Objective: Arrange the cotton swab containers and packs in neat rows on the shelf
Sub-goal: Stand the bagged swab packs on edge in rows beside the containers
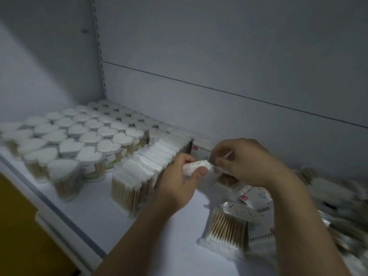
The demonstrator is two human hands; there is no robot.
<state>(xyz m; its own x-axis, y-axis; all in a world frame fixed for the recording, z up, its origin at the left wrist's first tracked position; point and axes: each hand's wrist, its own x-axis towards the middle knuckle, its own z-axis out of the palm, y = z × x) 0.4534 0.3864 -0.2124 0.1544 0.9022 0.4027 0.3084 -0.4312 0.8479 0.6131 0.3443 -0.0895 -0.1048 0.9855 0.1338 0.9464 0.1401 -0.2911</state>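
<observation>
Both my hands hold one clear cotton swab pack [197, 167] above the white shelf [95, 212]. My left hand [179, 182] grips its white-tipped end between thumb and fingers. My right hand [245, 162] pinches the pack's other end, partly hiding it. Just left of the held pack stands a row of upright swab packs [143, 172] running front to back. Heart-lidded swab containers [79, 136] fill the shelf's left part in rows.
Loose swab packs [229, 228] lie tumbled under my right forearm, and a blurred heap of more packs [338, 200] covers the right end. The grey back panel [219, 66] rises behind. The shelf's front rail [59, 212] runs diagonally at lower left.
</observation>
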